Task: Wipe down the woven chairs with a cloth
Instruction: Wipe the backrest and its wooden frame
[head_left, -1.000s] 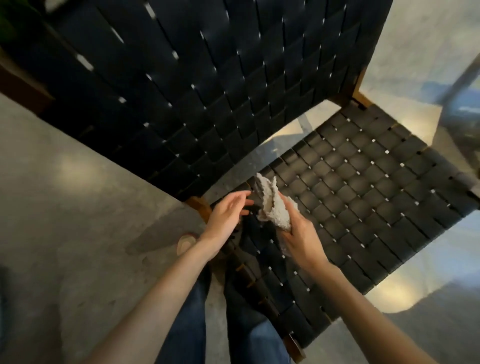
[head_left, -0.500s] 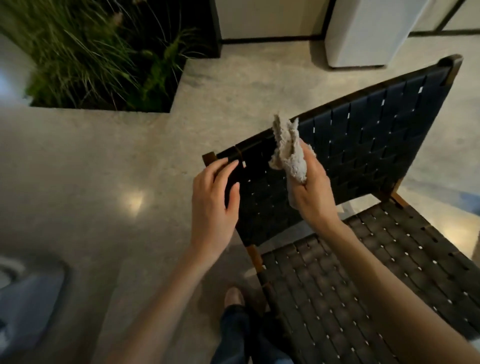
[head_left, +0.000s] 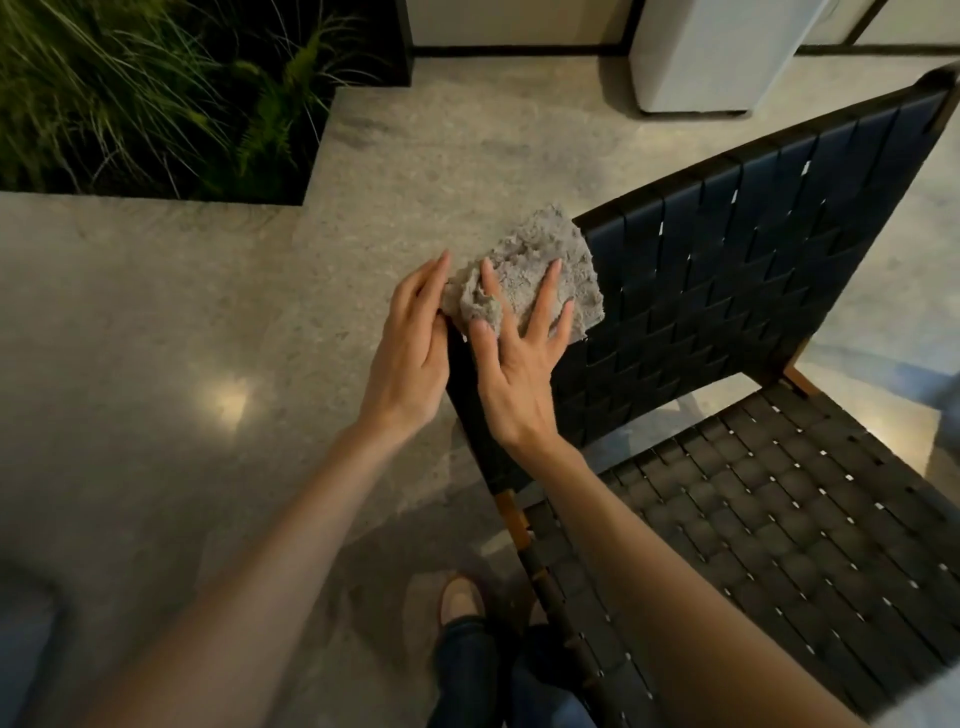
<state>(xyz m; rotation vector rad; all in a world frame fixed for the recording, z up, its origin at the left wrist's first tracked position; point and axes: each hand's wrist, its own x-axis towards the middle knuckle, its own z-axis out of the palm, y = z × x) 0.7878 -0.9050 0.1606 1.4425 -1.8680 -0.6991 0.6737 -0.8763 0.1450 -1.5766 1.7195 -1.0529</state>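
Observation:
A black woven chair fills the right side, its backrest (head_left: 753, 270) upright and its seat (head_left: 769, 551) lower right. A crumpled grey cloth (head_left: 530, 265) is draped over the backrest's near top corner. My right hand (head_left: 519, 364) lies flat on the cloth with fingers spread, pressing it against the weave. My left hand (head_left: 410, 353) rests against the backrest's outer side edge, its fingertips touching the cloth's left edge. The corner of the frame under the cloth is hidden.
Polished stone floor (head_left: 208, 338) spreads to the left. A planter with grasses (head_left: 156, 88) sits at the top left. A white cabinet (head_left: 711, 52) stands behind the chair. My legs and a shoe (head_left: 462, 603) are beside the seat's wooden front rail (head_left: 511, 514).
The view rose from the seat to the backrest. My right hand went from pinching the bunched cloth in the air to laying it flat on the backrest's corner; my left hand moved to the backrest's edge.

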